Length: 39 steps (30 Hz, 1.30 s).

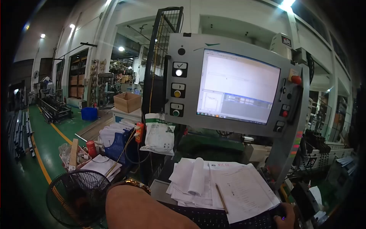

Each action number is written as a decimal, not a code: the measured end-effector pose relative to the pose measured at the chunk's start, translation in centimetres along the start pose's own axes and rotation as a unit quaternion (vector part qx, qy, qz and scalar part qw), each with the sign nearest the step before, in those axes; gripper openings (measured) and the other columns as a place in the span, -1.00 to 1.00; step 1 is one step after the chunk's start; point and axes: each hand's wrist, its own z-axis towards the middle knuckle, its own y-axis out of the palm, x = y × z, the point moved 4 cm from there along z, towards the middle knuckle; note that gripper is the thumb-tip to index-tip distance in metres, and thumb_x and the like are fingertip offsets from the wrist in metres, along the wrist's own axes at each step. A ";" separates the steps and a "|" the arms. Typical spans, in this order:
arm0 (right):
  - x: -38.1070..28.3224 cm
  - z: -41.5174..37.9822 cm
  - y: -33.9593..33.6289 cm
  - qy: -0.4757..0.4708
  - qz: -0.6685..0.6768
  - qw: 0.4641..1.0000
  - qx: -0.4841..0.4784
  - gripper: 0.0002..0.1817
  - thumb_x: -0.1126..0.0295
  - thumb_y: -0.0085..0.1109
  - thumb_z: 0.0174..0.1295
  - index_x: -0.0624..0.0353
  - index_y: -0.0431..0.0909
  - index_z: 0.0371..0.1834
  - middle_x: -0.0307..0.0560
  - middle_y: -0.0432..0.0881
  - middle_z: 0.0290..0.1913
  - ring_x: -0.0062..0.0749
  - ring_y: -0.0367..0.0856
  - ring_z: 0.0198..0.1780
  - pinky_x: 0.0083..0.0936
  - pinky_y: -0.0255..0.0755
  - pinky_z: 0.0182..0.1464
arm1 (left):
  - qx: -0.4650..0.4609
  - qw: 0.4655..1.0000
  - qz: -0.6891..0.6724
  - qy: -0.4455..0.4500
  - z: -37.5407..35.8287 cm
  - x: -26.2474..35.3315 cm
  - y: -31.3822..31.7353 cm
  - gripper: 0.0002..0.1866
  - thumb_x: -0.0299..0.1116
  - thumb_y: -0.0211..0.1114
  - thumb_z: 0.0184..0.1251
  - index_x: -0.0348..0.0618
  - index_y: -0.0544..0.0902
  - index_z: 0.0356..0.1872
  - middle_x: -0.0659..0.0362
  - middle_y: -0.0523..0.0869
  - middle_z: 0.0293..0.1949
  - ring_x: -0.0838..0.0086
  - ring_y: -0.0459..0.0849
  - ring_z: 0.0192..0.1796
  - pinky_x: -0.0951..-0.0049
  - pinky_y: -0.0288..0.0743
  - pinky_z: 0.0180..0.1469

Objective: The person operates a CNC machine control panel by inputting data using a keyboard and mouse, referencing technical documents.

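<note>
Ceiling lamps (286, 4) throw hard glare high above the right hand (286, 217); the screen (238, 87) over the fingers glows washed-out white. Fisheye bending curves the walls, corners fall black, and far aisles left of the forearm look dim and soft.

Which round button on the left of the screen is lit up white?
The top button glows white. The middle button is yellow and the bottom button is green.

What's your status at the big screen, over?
Right hand resting on a mouse at the keyboard edge. Left hand out of view, only the forearm shows. Papers and a pencil overlap the keyboard.
</note>
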 end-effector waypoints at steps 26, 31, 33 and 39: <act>-0.8 0.3 -0.2 -0.025 0.003 1.000 0.003 -0.46 0.43 0.34 0.32 0.30 0.60 0.39 0.19 0.62 0.36 0.12 0.57 0.40 -0.17 0.41 0.47 | -0.008 0.999 -0.029 0.023 1.4 -1.0 0.0 -0.50 -0.16 0.47 0.55 -0.12 0.55 -0.62 0.13 0.60 -0.57 0.14 0.64 -0.44 0.01 0.65 -0.09; -0.9 0.3 -0.3 -0.021 0.005 1.000 -0.002 -0.46 0.43 0.34 0.34 0.30 0.59 0.40 0.19 0.62 0.36 0.09 0.57 0.41 -0.18 0.41 0.47 | -0.007 0.999 -0.030 0.027 1.5 -1.3 -0.3 -0.52 -0.17 0.46 0.56 -0.14 0.57 -0.60 0.11 0.60 -0.56 0.12 0.65 -0.43 0.01 0.67 -0.08; -0.9 0.3 -0.2 -0.022 0.005 1.000 -0.006 -0.46 0.43 0.34 0.34 0.29 0.60 0.40 0.18 0.62 0.36 0.09 0.57 0.40 -0.19 0.41 0.46 | -0.002 0.999 -0.031 0.022 1.5 -1.2 -0.3 -0.53 -0.17 0.45 0.57 -0.14 0.58 -0.59 0.11 0.61 -0.55 0.12 0.65 -0.43 0.01 0.68 -0.08; -0.9 0.2 -0.2 -0.032 0.003 0.999 -0.003 -0.47 0.44 0.35 0.35 0.28 0.60 0.40 0.16 0.62 0.35 0.08 0.58 0.39 -0.19 0.43 0.45 | -0.007 0.999 -0.031 0.024 1.4 -1.1 -0.3 -0.54 -0.19 0.45 0.57 -0.16 0.59 -0.57 0.10 0.62 -0.54 0.11 0.66 -0.42 0.01 0.69 -0.07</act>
